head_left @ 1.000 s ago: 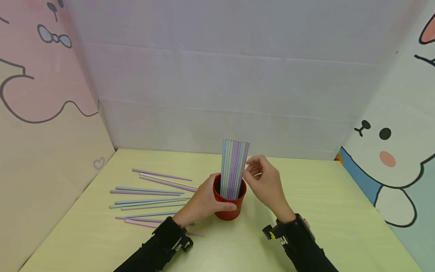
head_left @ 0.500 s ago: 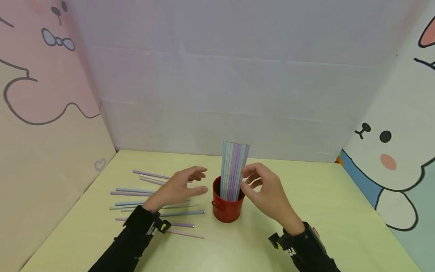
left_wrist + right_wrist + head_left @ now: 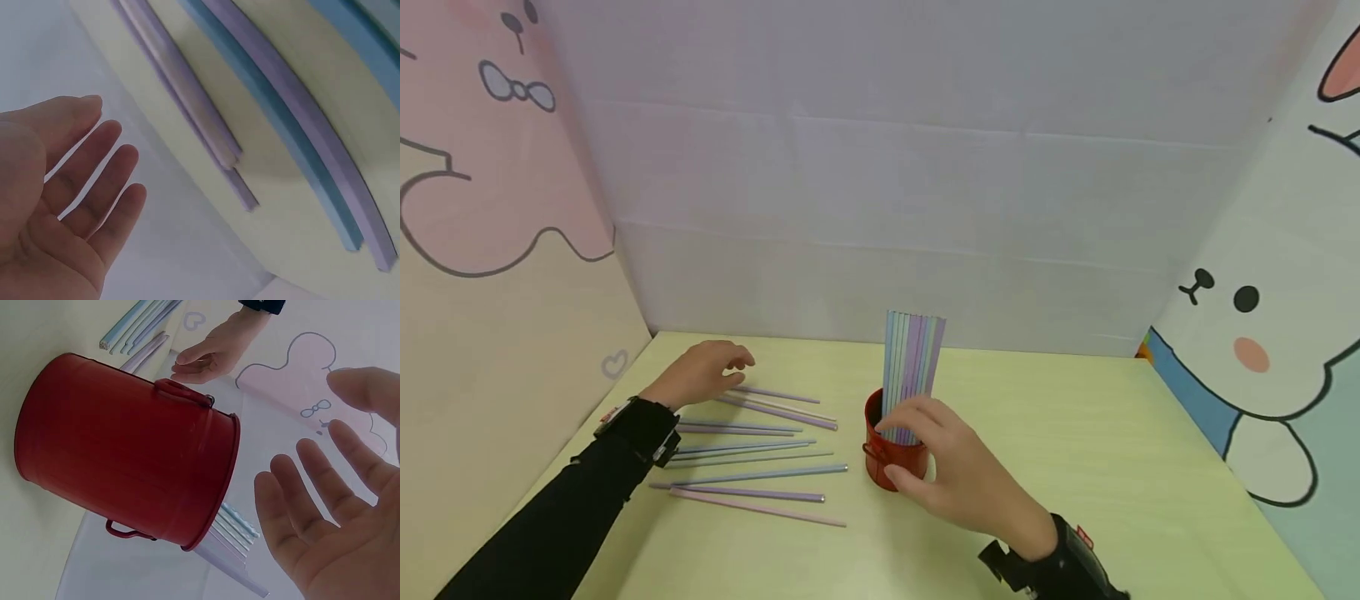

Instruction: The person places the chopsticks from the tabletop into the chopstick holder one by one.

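Observation:
A small red metal bucket (image 3: 880, 473) with side handles stands upright on the table. Inside it a bundle of pastel sticks (image 3: 914, 354) leans upright, blue, pale green and purple. My right hand (image 3: 957, 467) hovers in front of the bucket, fingers spread and bent, holding nothing; the right wrist view shows a gap between that hand and the bucket's rim (image 3: 231, 469). My left hand (image 3: 700, 372) is over the far left ends of the loose sticks. In the left wrist view its relaxed fingers stay apart from the purple sticks (image 3: 187, 94) and hold nothing.
Loose pastel sticks lie in small groups left of the bucket, among them a blue one (image 3: 775, 475) and a pink one (image 3: 760, 507) at the front. A pale back wall (image 3: 880, 192) and printed side panels (image 3: 1255, 333) border the yellow table (image 3: 1075, 433).
My left hand has let go of the bucket and moved left to the loose sticks. My right hand has come away from the upright sticks' side to the bucket's front.

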Demonstrator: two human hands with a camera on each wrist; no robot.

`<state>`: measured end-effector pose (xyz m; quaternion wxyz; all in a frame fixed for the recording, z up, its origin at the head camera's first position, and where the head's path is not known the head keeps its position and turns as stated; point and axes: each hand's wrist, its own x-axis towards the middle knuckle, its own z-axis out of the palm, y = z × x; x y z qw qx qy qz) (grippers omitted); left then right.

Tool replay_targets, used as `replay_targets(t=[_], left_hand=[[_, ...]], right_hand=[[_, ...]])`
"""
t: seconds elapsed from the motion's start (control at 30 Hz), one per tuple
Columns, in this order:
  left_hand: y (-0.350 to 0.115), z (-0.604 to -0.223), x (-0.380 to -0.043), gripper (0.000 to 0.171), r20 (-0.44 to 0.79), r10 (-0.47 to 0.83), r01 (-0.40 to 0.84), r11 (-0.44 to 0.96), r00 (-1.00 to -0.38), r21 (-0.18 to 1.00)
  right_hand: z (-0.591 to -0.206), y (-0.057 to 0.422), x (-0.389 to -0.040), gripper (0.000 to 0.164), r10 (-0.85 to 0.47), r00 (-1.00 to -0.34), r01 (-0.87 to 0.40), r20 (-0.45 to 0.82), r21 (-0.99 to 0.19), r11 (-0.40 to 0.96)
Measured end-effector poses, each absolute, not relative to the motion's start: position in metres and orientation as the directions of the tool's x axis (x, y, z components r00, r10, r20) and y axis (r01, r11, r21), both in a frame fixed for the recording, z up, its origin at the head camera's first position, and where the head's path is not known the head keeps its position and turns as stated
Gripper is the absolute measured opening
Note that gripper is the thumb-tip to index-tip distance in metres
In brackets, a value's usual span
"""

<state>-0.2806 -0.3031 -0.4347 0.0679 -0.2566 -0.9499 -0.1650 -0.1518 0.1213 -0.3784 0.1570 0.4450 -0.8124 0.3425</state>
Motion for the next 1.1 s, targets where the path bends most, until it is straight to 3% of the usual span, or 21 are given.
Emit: replay_targets(t=[0.17,0.47,0.87,1.1], left_hand=[[-0.328,-0.457,-0.283,0.020,0.183,0.486,0.517,0.829,-0.855,0.215],[-0.338,-0.474,-0.296,0.020,0.224,0.520,0.555,0.820,-0.824,0.139],[-0.342,-0.466,-0.301,0.022,0.211,0.537,0.564,0.820,-0.817,0.096],[-0.337,-0.441,-0.281,0.014,0.325,0.543,0.588,0.807,-0.774,0.051]], right_hand=[[-0.385,0.113,-0.143,0.045,-0.654,-0.500,-0.866,0.568,-0.338,0.368],[-0.394,0.107,-0.132,0.048,-0.684,-0.528,-0.848,0.504,-0.348,0.399],[-0.393,0.108,-0.136,0.046,-0.688,-0.529,-0.848,0.497,-0.341,0.406],[-0.388,0.112,-0.141,0.047,-0.646,-0.575,-0.818,0.502,-0.368,0.442]])
